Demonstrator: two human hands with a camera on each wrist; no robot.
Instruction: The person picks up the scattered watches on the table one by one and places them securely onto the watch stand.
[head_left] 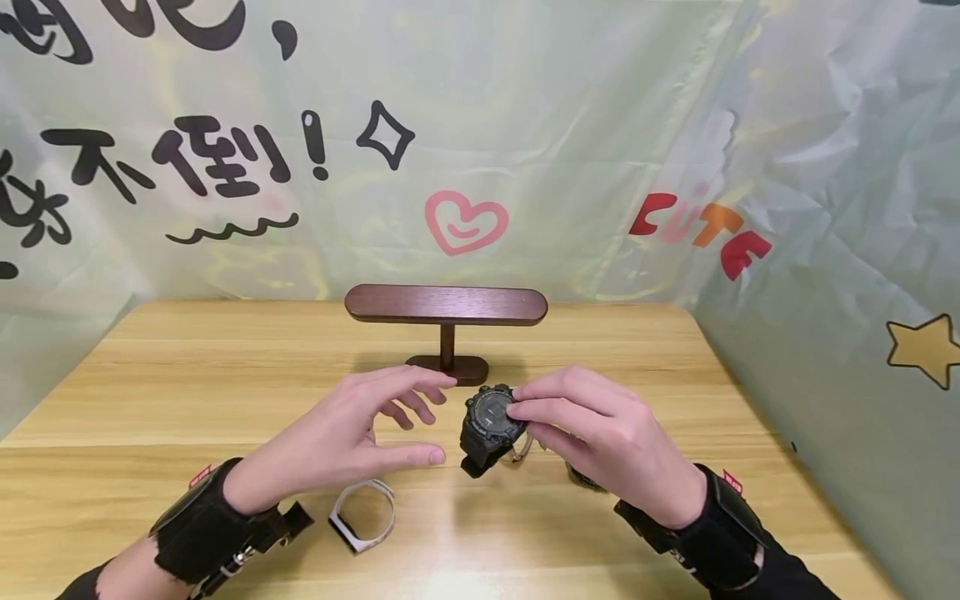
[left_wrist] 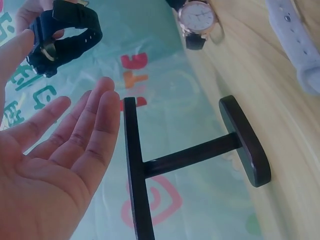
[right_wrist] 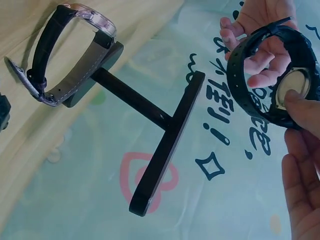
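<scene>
My right hand (head_left: 600, 425) pinches a chunky black sports watch (head_left: 489, 421) by its case, held up in front of the wooden stand. In the right wrist view, the thumb presses on the case's metal back (right_wrist: 292, 86), and the black strap (right_wrist: 239, 75) forms a closed loop. To the left of the watch, my left hand (head_left: 352, 437) is held with fingers extended and thumb apart, holding nothing. The left wrist view has its palm (left_wrist: 45, 185) facing the camera, just below the black watch (left_wrist: 65, 37).
A dark brown T-shaped display stand (head_left: 446, 305) stands at the back of the wooden table (head_left: 225, 375). A white-strapped watch (head_left: 362, 546) lies near my left wrist. A rose-gold watch (left_wrist: 196, 17) with a dark strap sits on the table. A printed cloth backdrop (head_left: 562, 125) hangs behind.
</scene>
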